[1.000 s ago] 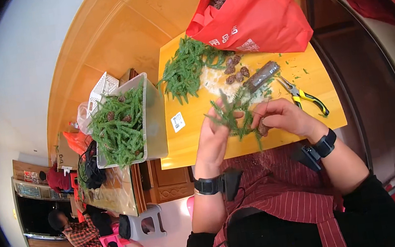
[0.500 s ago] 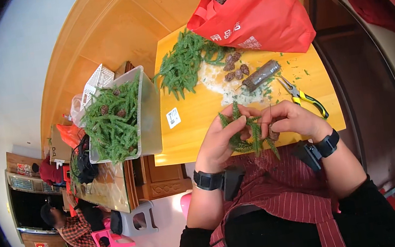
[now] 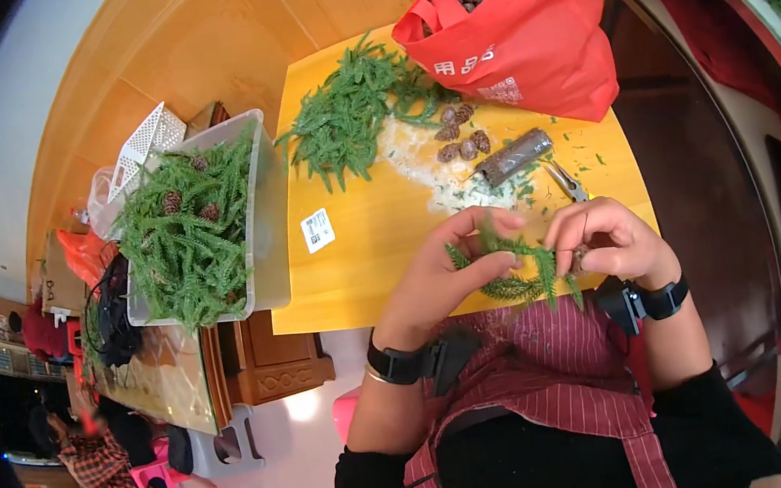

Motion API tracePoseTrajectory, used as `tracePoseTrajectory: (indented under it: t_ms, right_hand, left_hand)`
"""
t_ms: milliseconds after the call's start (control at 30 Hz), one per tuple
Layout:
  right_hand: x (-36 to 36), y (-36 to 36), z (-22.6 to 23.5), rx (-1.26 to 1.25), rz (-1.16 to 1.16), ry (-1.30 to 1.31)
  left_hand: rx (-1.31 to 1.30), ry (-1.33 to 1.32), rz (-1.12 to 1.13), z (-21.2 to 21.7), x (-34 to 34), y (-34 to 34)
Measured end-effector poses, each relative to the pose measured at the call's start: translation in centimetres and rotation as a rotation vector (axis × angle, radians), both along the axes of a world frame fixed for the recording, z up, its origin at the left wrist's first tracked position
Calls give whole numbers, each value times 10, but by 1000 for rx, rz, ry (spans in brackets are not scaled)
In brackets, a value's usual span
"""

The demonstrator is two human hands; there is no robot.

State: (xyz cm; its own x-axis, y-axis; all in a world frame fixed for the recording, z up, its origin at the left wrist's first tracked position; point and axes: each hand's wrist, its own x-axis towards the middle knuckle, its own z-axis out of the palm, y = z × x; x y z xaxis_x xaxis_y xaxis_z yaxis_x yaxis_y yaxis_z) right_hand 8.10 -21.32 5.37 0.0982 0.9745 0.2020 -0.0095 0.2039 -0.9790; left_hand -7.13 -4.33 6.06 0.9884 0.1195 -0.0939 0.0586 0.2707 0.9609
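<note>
Above the table's near edge, my left hand (image 3: 444,271) is closed on a green artificial pine sprig (image 3: 526,283), thumb laid across its stems. My right hand (image 3: 617,237) pinches a small brown pine cone (image 3: 578,261) at the sprig's right side. Fingers partly hide the cone. Beyond the right hand lie pliers (image 3: 569,183), their handles mostly covered by it. A dark roll of wire-like strands in clear wrap (image 3: 513,159) rests farther back. Several loose pine cones (image 3: 467,147) lie beside it.
A pile of green sprigs (image 3: 343,116) covers the table's (image 3: 356,284) far left. Behind stands a red bag (image 3: 522,46) full of pine cones. A clear plastic bin (image 3: 256,213) of sprigs and cones stands left. A person in a checked shirt (image 3: 92,461) sits far left.
My hands have drawn slightly apart, with sprig and cone still held. The right hand now covers the pliers' handles. The whole view has shifted, bringing more of the bag's cones into sight.
</note>
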Motion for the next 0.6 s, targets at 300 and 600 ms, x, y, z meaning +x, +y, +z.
tracePoseTrajectory:
  t_ms: [300, 600]
  right_hand:
    - [8, 24, 19, -28, -60, -26]
    - [12, 27, 37, -6, -119, -260]
  left_hand:
    - [-105, -132, 169, 5, -1, 3]
    - [222, -284, 380, 1, 4, 3]
